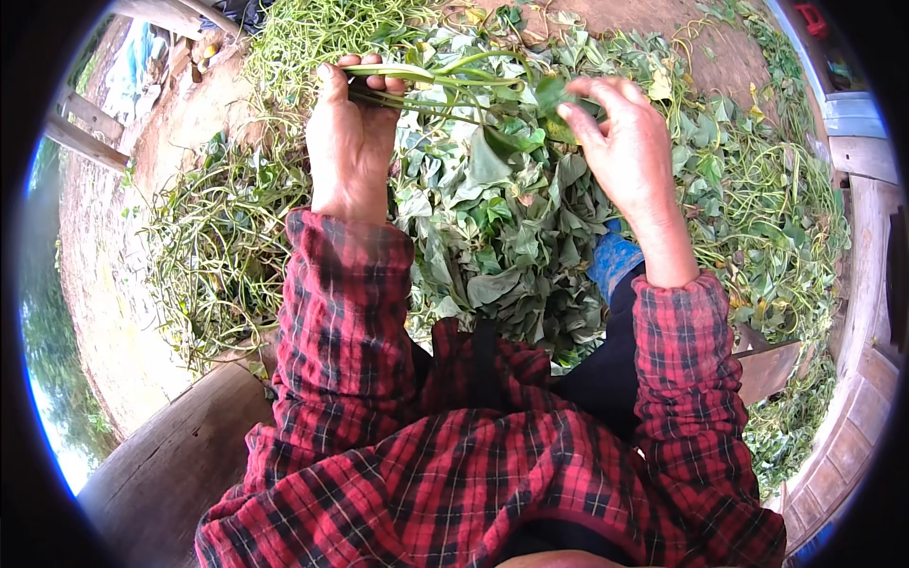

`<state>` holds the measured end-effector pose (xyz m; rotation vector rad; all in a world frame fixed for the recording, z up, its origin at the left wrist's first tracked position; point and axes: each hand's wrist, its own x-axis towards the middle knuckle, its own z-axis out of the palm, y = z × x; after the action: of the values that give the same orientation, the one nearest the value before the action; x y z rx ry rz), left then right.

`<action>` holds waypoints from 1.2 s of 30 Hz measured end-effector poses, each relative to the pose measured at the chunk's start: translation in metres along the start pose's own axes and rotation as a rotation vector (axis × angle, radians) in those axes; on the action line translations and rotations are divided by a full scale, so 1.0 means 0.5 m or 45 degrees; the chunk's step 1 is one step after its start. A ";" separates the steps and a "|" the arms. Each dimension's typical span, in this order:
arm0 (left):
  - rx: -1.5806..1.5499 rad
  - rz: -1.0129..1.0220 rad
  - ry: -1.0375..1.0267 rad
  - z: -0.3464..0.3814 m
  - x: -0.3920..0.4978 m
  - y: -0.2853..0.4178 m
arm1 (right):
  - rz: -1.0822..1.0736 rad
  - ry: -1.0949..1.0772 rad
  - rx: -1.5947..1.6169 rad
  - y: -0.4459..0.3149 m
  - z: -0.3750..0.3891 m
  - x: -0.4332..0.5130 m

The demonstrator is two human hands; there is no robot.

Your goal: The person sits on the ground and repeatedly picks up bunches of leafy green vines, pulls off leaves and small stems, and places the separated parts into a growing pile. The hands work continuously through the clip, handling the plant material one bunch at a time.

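Note:
My left hand (358, 135) is closed around a small bunch of green leaf stalks (426, 77) that point to the right. At the right end of the bunch, my right hand (621, 124) has its thumb and fingers at a green leaf (552, 99); whether they pinch it is blurred. A larger drooping leaf (488, 156) hangs below the stalks. Beneath both hands lies a heap of cut green leaves (497, 248), partly wilted. Stripped stalks (319, 35) are piled beyond my left hand.
Tangled vines (220, 241) lie at the left, with more leafy vines (767, 184) at the right. A blue boot (614, 259) stands beside the leaf heap. A thick wooden log (184, 461) is at the lower left, and a brick edge (845, 454) borders the right.

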<state>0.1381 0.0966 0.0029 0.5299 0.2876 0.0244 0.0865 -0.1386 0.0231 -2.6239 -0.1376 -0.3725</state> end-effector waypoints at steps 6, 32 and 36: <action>-0.102 -0.128 -0.098 -0.007 -0.003 -0.024 | -0.021 -0.243 0.181 -0.046 0.056 -0.016; -0.175 -0.132 -0.187 -0.017 0.002 -0.018 | -0.086 -0.061 0.408 -0.048 0.047 -0.006; -0.211 -0.060 -0.109 -0.014 0.006 0.006 | 0.021 -0.081 0.247 -0.021 0.016 0.001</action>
<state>0.1392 0.1032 -0.0022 0.3582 0.2123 -0.0202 0.0872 -0.1253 0.0211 -2.4448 -0.1644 -0.2568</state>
